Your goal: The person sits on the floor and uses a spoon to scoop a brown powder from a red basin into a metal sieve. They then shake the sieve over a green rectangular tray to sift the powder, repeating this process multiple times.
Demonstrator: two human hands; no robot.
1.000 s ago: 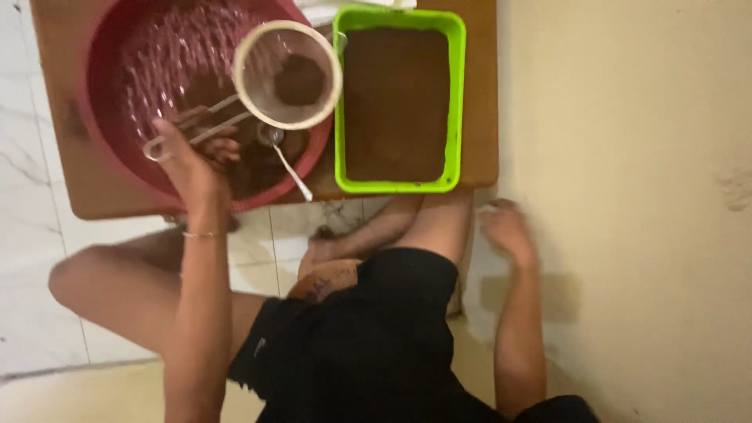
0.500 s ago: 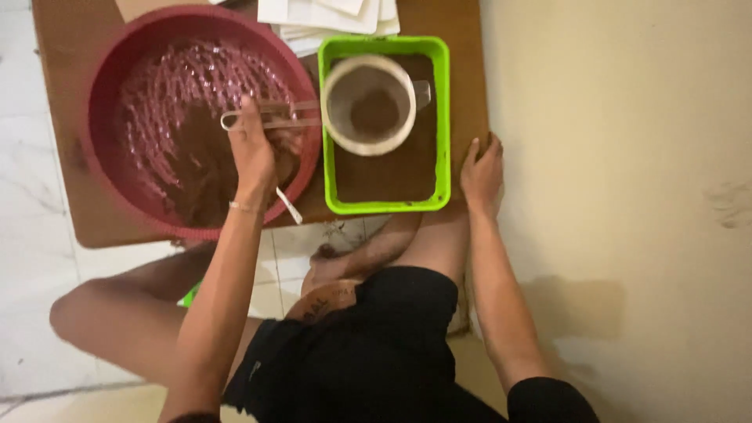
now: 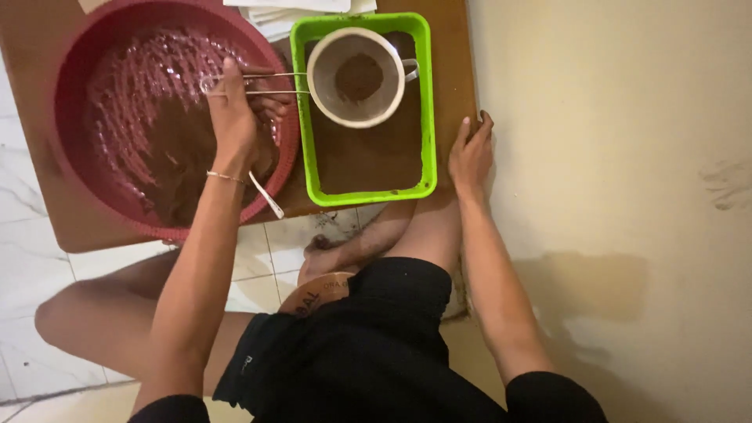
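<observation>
Sieve [image 3: 357, 77] shifted over the tray [image 3: 427, 102] (left hand [image 3: 235, 117] gripping handle).

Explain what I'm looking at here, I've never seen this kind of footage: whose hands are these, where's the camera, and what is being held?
No machine here: a seated person's two bare hands, filmed downward from a head-worn camera. The left hand has its grip on the wire handle of a round sieve with brown powder in it, held over a green tray of the same powder. The right hand rests flat on the wooden board beside the tray. A red basin with brown mix and a spoon sit on the left.
</observation>
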